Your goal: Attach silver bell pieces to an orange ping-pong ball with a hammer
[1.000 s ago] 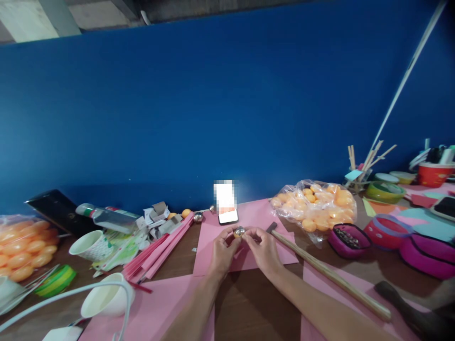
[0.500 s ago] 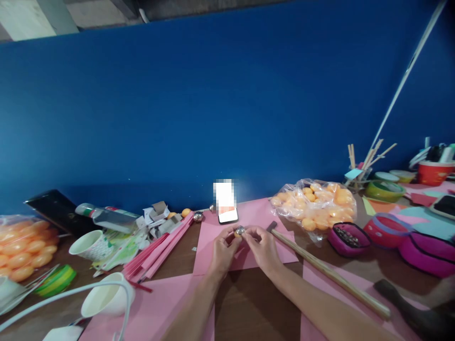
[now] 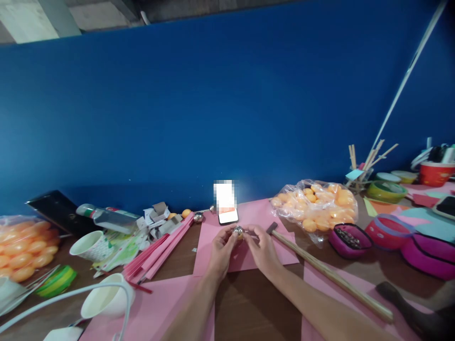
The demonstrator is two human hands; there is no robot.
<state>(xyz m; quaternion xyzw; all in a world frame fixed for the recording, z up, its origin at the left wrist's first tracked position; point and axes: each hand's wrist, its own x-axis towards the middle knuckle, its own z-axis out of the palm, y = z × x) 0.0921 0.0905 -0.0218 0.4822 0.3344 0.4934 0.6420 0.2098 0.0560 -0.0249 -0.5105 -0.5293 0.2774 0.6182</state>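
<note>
My left hand (image 3: 221, 250) and my right hand (image 3: 263, 250) meet over a pink paper sheet (image 3: 245, 239) on the brown table. Both pinch one small piece, a silver bell on an orange ball (image 3: 238, 231), between their fingertips. A phone (image 3: 226, 203) leans against the blue wall just behind the hands. A long wooden stick (image 3: 330, 274) lies to the right of my right hand.
A clear bag of orange balls (image 3: 316, 206) sits at the right, another bag (image 3: 21, 248) at far left. Pink paper strips (image 3: 159, 251), paper cups (image 3: 92, 244), a bottle (image 3: 106, 218), small boxes, pink and red round cases (image 3: 387, 232) and bowls crowd the table.
The hands stay almost where they were; the fingers have shifted slightly on the small piece, which now sits a bit lower between them.
</note>
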